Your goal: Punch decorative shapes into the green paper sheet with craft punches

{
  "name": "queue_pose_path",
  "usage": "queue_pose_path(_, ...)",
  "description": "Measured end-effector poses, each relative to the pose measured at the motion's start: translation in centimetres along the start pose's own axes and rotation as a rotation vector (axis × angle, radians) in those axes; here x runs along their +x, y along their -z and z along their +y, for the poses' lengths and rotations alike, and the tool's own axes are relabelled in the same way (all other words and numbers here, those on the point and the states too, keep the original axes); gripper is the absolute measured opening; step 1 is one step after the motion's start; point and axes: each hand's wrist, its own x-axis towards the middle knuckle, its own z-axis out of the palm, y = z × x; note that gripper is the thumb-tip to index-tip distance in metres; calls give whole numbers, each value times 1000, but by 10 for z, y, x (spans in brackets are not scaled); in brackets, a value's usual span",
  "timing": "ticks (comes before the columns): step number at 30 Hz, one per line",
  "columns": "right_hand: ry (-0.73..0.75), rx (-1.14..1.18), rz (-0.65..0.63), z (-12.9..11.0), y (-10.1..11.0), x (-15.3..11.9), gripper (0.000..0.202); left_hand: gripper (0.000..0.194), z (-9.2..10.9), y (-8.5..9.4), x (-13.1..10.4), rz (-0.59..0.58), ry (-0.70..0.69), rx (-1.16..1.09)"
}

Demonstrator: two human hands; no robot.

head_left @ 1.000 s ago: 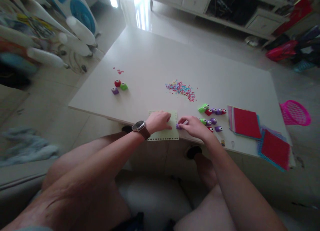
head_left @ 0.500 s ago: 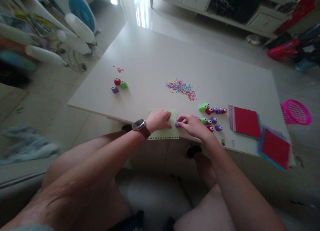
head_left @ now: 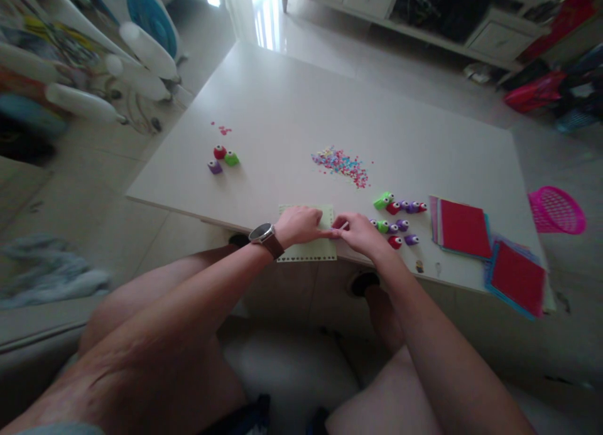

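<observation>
A pale yellow-green sheet of paper [head_left: 306, 253] lies at the table's near edge, with small heart-shaped holes along its borders. My left hand [head_left: 300, 225], wearing a watch, rests on it with curled fingers and holds it down. Its thumb stretches right to the fingertips of my right hand [head_left: 354, 230]. At the sheet's right edge my right hand is closed round a small purple paper punch [head_left: 333, 228], mostly covered by the fingers. Right of that hand stand several green, red and purple punches [head_left: 394, 227].
Small coloured paper cut-outs [head_left: 342, 165] are heaped mid-table. Three more punches [head_left: 219, 152] and a few pink cut-outs [head_left: 225, 130] are at the left. Stacks of coloured paper [head_left: 464, 228] lie at the right, the nearer stack [head_left: 517, 278] overhanging the edge. A pink basket [head_left: 558, 210] stands beyond.
My left thumb has reached out to the right, onto the punch at the sheet's edge. The purple punch is now more hidden; my right hand has barely moved.
</observation>
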Motion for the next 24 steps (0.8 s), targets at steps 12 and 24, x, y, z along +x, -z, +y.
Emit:
queue_pose_path(12,-62,-85,-8,-1,-1,15,10,69,18,8,3,-85,127,79)
queue_pose_path(24,-36,-46,39,9,14,4,8,62,4,9,10,-175,84,72)
